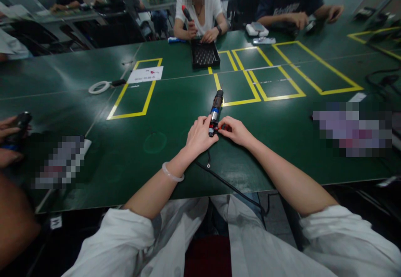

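Observation:
On the green table, an electric screwdriver (216, 105) lies pointing away from me. Its dark front end carries a thin tip; behind that come a blue band, a bare silver section and red and black parts at the near end. My left hand (200, 135) is closed around its near end from the left. From the right, my right hand (233, 130) pinches with thumb and fingers beside the red parts; what is between the fingertips is too small to name. A black cable (230, 184) runs under my left wrist, and a short lead with a ring terminal (208, 166) lies by it.
Yellow tape rectangles (278, 98) mark the table. Ahead, a black tray (205, 55) of small parts stands before a person holding a red-tipped screwdriver (187, 13). A paper sheet (145, 74) and a white cable coil (99, 87) lie left; blurred items (351, 128) lie right. A co-worker's hands (11, 137) are at far left.

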Demonstrator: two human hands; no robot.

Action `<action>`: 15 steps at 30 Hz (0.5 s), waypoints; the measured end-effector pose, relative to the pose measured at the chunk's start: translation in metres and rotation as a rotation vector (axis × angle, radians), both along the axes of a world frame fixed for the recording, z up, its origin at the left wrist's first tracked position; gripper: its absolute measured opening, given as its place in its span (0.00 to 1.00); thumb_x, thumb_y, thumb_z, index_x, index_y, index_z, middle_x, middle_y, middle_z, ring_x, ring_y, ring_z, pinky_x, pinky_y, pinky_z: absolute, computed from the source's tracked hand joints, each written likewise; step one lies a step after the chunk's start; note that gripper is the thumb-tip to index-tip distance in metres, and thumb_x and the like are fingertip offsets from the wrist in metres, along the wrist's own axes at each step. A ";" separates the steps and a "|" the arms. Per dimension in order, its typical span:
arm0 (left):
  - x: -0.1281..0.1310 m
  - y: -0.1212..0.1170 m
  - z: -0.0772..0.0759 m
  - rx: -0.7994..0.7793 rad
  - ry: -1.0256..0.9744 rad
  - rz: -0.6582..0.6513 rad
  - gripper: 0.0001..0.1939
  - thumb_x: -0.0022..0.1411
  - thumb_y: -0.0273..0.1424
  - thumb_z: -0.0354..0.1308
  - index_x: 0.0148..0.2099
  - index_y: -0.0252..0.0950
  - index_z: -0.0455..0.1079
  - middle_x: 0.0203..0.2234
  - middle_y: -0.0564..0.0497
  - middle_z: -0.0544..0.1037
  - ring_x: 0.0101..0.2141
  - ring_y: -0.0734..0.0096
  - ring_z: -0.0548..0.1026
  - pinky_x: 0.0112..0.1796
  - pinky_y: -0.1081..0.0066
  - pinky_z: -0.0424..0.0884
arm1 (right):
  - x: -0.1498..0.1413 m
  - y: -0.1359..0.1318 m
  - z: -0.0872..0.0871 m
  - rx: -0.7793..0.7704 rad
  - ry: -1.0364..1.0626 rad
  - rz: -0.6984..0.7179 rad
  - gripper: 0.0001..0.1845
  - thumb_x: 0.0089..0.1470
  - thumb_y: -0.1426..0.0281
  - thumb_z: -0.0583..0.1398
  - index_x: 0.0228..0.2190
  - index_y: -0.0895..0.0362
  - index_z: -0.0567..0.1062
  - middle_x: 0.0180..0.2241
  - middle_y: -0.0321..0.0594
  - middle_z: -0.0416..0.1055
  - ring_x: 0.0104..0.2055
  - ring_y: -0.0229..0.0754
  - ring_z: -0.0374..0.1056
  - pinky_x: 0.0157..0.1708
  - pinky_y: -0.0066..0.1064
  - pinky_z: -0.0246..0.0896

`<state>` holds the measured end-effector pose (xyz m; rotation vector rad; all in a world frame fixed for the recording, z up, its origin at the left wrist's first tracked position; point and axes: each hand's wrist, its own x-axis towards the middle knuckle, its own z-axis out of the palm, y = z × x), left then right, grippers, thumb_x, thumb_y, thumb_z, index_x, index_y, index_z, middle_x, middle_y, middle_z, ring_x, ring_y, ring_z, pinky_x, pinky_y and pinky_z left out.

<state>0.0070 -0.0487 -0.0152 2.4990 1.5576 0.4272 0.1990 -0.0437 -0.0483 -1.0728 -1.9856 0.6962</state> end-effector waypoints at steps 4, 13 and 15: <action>0.000 0.000 -0.001 0.017 0.011 -0.003 0.36 0.57 0.37 0.58 0.67 0.37 0.57 0.55 0.41 0.66 0.48 0.53 0.70 0.47 0.59 0.70 | 0.001 0.000 0.002 -0.028 -0.005 -0.006 0.03 0.55 0.70 0.61 0.34 0.55 0.73 0.33 0.38 0.66 0.29 0.37 0.62 0.33 0.30 0.58; 0.001 -0.003 0.002 0.045 0.051 -0.006 0.35 0.58 0.37 0.58 0.67 0.35 0.57 0.55 0.39 0.66 0.49 0.51 0.69 0.49 0.57 0.67 | 0.001 0.000 0.003 -0.020 -0.009 -0.046 0.08 0.58 0.67 0.60 0.33 0.57 0.77 0.30 0.38 0.67 0.30 0.38 0.63 0.33 0.31 0.57; 0.002 -0.003 0.003 0.066 0.063 -0.011 0.35 0.60 0.39 0.57 0.66 0.34 0.57 0.54 0.39 0.67 0.49 0.51 0.69 0.50 0.57 0.66 | 0.000 -0.002 0.005 -0.018 -0.008 -0.060 0.10 0.59 0.65 0.59 0.33 0.57 0.78 0.29 0.38 0.69 0.29 0.38 0.63 0.33 0.31 0.57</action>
